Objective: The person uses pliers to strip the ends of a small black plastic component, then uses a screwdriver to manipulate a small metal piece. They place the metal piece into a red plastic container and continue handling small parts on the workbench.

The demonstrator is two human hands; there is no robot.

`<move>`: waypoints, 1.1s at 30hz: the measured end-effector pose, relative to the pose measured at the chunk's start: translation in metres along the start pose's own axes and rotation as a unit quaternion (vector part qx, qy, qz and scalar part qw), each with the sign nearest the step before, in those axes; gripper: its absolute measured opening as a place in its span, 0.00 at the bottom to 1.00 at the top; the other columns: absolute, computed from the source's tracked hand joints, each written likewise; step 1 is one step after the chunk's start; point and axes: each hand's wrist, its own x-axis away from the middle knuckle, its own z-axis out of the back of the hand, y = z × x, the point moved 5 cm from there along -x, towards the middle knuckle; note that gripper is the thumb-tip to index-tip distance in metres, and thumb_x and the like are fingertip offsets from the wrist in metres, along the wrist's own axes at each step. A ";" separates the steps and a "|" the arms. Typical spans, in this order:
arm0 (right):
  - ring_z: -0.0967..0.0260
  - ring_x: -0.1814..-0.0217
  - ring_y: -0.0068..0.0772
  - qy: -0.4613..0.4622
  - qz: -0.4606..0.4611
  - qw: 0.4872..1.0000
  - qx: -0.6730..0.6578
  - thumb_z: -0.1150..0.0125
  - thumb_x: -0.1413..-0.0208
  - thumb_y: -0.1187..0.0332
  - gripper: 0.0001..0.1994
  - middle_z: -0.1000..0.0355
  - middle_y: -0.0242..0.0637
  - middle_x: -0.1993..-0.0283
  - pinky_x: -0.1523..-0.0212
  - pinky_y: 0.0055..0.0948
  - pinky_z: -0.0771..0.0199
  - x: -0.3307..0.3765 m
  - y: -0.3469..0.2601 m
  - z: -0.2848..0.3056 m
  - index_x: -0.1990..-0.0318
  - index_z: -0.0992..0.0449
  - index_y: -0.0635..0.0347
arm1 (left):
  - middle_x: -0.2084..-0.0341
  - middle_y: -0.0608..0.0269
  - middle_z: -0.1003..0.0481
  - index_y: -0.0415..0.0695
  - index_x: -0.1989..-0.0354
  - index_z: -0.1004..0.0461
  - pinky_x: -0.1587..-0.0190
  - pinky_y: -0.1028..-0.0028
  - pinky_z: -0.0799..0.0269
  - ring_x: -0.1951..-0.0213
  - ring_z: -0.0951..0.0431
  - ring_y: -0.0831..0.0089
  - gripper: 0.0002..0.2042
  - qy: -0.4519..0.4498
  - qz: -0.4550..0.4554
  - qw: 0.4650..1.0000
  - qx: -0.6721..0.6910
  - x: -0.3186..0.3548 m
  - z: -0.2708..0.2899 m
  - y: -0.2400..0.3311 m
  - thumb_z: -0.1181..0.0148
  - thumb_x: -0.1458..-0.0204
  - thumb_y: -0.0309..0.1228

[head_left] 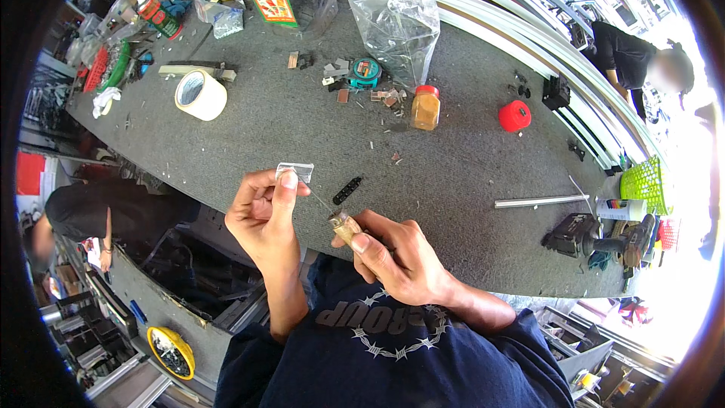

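Note:
Between the thumb and fingers of my left hand (266, 208) is a small, shiny, see-through piece (300, 172), flat and roughly rectangular. My right hand (400, 257) is wrapped round the worn wooden handle (347, 228) of a thin-bladed hand tool. Its slim metal shaft points up and left toward the left fingertips; whether the tip touches the piece I cannot tell. Both hands are above the near edge of the grey carpeted workbench (453, 181). Just beyond the tool lies a short black strip with holes (347, 190).
Farther back are a tape roll (202, 95), a teal tape measure (365, 72), an orange-brown jar (426, 109) and a red container (514, 116). A cordless power tool (572, 234) and a green basket (646, 185) stand right. One person (634, 57) is far right, another (121, 211) left.

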 end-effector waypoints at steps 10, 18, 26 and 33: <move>0.37 0.82 0.18 -0.025 -0.024 0.992 -0.122 0.60 0.23 0.54 0.24 0.33 0.30 0.81 0.77 0.24 0.38 0.003 0.000 0.000 0.52 0.25 0.68 | 0.68 0.58 0.18 0.33 0.59 0.22 0.60 0.77 0.22 0.67 0.18 0.75 0.04 -0.023 -0.010 1.000 -0.001 0.005 -0.003 0.002 0.35 0.40 0.20; 0.42 0.87 0.15 -0.071 -0.074 0.977 -0.187 0.68 0.23 0.49 0.30 0.29 0.33 0.82 0.82 0.19 0.41 0.007 0.002 -0.004 0.51 0.25 0.69 | 0.65 0.57 0.19 0.32 0.58 0.23 0.57 0.75 0.22 0.63 0.18 0.75 0.05 -0.044 -0.035 0.998 -0.008 0.006 -0.004 0.004 0.35 0.40 0.20; 0.45 0.89 0.16 -0.090 -0.095 0.962 -0.239 0.70 0.23 0.49 0.32 0.30 0.34 0.82 0.85 0.20 0.44 0.009 0.003 -0.004 0.52 0.25 0.71 | 0.60 0.53 0.21 0.32 0.58 0.23 0.55 0.77 0.25 0.60 0.20 0.74 0.05 -0.060 -0.073 0.995 -0.024 0.006 -0.005 0.005 0.37 0.40 0.17; 0.41 0.83 0.19 -0.092 -0.092 0.939 -0.317 0.68 0.23 0.49 0.31 0.32 0.35 0.78 0.82 0.21 0.43 0.005 0.010 -0.011 0.51 0.26 0.72 | 0.59 0.51 0.20 0.32 0.58 0.23 0.56 0.76 0.24 0.60 0.20 0.73 0.04 -0.061 -0.115 0.990 -0.055 0.006 -0.006 0.010 0.36 0.41 0.17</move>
